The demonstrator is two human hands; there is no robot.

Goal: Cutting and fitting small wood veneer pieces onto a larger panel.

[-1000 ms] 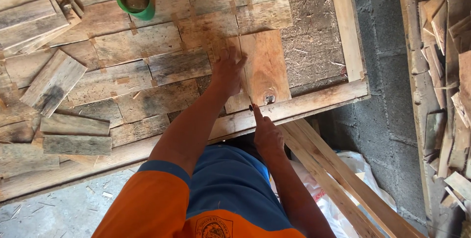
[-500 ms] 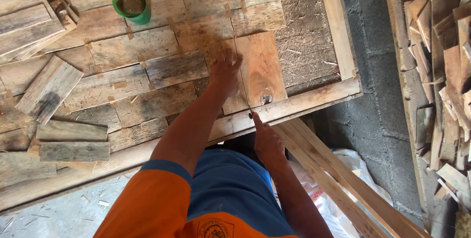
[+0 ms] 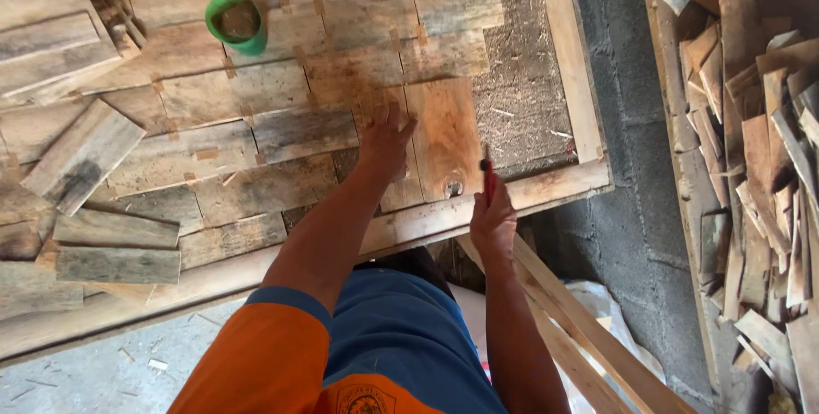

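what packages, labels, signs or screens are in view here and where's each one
No signs or screens show.
Round emblem patch: on the orange and blue shirt, at the bottom edge of the view; its print is too small to make out.
White plastic sack: on the ground under the long wooden slats, right of the person; crumpled, plain as far as it shows.
Green ring-shaped tape roll: on the wooden panel, upper left; no label visible.

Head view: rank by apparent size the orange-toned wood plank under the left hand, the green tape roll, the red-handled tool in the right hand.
1. Orange-toned wood plank, clearly the largest.
2. Green tape roll.
3. Red-handled tool, only a short slim part shows above the right hand, so its full size is hidden.
Left hand rests flat on the plank.
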